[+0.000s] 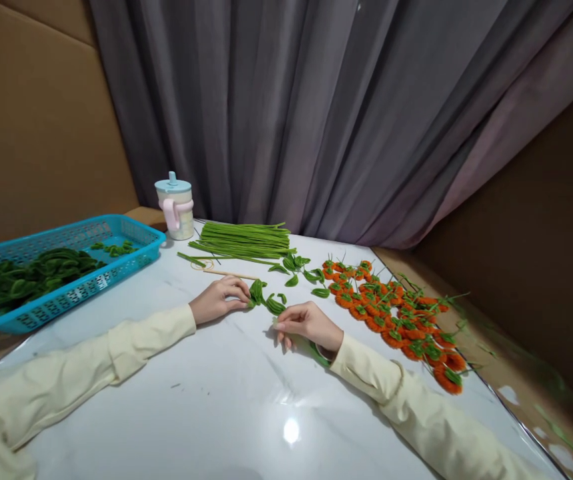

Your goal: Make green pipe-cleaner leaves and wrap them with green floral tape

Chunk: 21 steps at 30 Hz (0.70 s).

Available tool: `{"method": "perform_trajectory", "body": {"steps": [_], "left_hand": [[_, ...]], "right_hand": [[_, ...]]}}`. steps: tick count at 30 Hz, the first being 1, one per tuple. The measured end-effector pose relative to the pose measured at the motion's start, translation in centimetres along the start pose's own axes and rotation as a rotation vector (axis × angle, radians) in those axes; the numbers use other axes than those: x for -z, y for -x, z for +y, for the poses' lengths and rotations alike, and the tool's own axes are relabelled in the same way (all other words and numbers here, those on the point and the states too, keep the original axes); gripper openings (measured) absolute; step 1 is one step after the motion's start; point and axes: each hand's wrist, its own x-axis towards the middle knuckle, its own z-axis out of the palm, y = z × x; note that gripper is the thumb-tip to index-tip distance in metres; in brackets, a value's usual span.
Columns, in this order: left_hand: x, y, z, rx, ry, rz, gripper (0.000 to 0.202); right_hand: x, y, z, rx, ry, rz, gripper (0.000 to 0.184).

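My left hand (222,299) is closed in a pinch at the lower end of a green fuzzy leaf piece (256,291), which stands up off the white table. Facing it, my right hand (310,324) has thumb and forefinger pressed together while its other fingers curl below; anything between the tips is too small to make out. Between the hands, right by the right fingertips, lies a striped green leaf (275,305). A curved green strip (319,355) shows partly under my right wrist. Several loose green leaves (294,263) are scattered beyond the hands.
Green pipe cleaners (244,240) lie bundled at the back, with a thin wooden stick (231,274) before them. Rows of orange fuzzy persimmon-like pieces (376,323) cover the right side. At left stand a blue basket (91,290) holding green leaves and a lidded cup (182,217).
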Motion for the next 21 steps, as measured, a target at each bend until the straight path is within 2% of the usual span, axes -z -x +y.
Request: {"method": "perform_trajectory", "body": {"steps": [3, 7, 9, 11, 13, 15, 18, 21], "left_hand": [[0.0, 0.2, 0.5, -0.044, -0.062, 0.019, 0.020], [-0.3, 0.5, 0.7, -0.043, -0.205, -0.037, 0.030], [-0.5, 0.5, 0.7, -0.018, -0.234, -0.041, 0.025], [-0.5, 0.3, 0.9, 0.010, -0.175, -0.001, 0.017], [-0.4, 0.1, 1.2, 0.072, 0.039, 0.057, 0.015], [-0.4, 0.0, 1.8, 0.156, 0.290, 0.089, 0.022], [-0.8, 0.0, 2.6, 0.333, 0.751, 0.059, 0.025], [-1.3, 0.0, 3.0, 0.578, 1.201, -0.002, 0.019]], "right_hand": [[0.1, 0.0, -0.1, -0.004, 0.008, -0.019, 0.039], [0.1, 0.0, 0.0, -0.004, 0.019, -0.035, 0.040], [0.2, 0.0, 0.0, -0.008, 0.026, -0.039, 0.040], [0.2, 0.0, 0.0, -0.009, 0.032, -0.042, 0.041], [0.2, 0.0, 0.0, -0.007, 0.032, -0.042, 0.040], [0.2, 0.0, 0.0, -0.008, 0.028, -0.044, 0.040], [0.2, 0.0, 0.0, -0.012, 0.026, -0.050, 0.040], [0.3, 0.0, 0.1, -0.009, 0.026, -0.059, 0.040]]}}
